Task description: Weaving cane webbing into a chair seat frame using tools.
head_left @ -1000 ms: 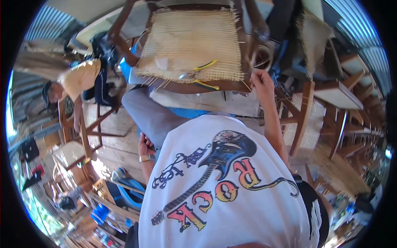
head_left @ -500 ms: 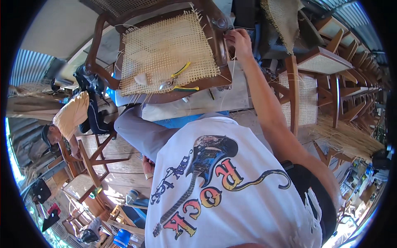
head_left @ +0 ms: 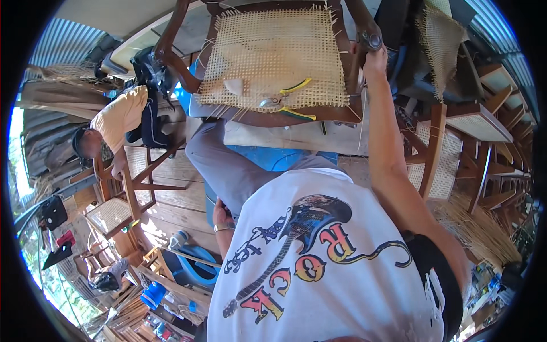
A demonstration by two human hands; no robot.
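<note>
A dark wooden armchair (head_left: 296, 117) stands before me with a woven cane seat panel (head_left: 273, 51), its loose strands poking out around the edges. On the cane lie yellow-green-handled pliers (head_left: 296, 113) and a small whitish lump (head_left: 233, 86). My right hand (head_left: 374, 61) is closed around the front of the chair's right armrest (head_left: 367, 31); some fingertips show on its inner side. A thin cane strand (head_left: 361, 117) hangs just below that hand. My left hand (head_left: 221, 214) hangs low beside my left thigh, partly hidden by my shirt, its fingers unclear.
At the left, another person (head_left: 119, 119) bends over a wooden chair (head_left: 134, 188). Stacked cane-panelled chairs (head_left: 478, 122) crowd the right, near a bundle of dry cane strips (head_left: 478, 225). A loose woven sheet (head_left: 441, 48) hangs at the far right. Below sits a blue bucket (head_left: 152, 295).
The view has shifted, so the armchair sits farther right and straighter. My right hand has gone from a pinch beside the armrest to a grip around its front. More of my left hand shows.
</note>
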